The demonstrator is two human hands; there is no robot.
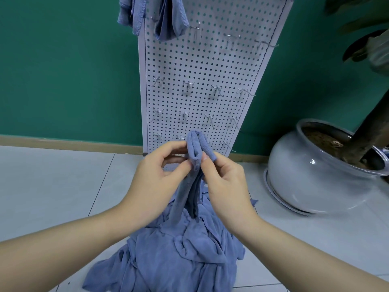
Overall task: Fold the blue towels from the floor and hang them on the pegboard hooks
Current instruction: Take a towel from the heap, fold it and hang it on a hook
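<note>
Fingers [190, 163] of left hand [160, 175] and right hand [223, 178] pinch folded top of blue towel [197, 150], held before pegboard [202, 81] base, above floor heap [179, 249]. Folding step; next probably lift onto free hook [187, 85].

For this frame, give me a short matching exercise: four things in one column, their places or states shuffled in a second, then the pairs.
Things:
1. held towel
2. towel pile
3. hung towels
4. plant pot

Places or states:
A. heaped on the floor tiles
B. draped at the top of the pegboard
C. pinched by the left hand and the right hand
D. standing on the floor to the right of the pegboard

Pairs: 1-C, 2-A, 3-B, 4-D
</note>
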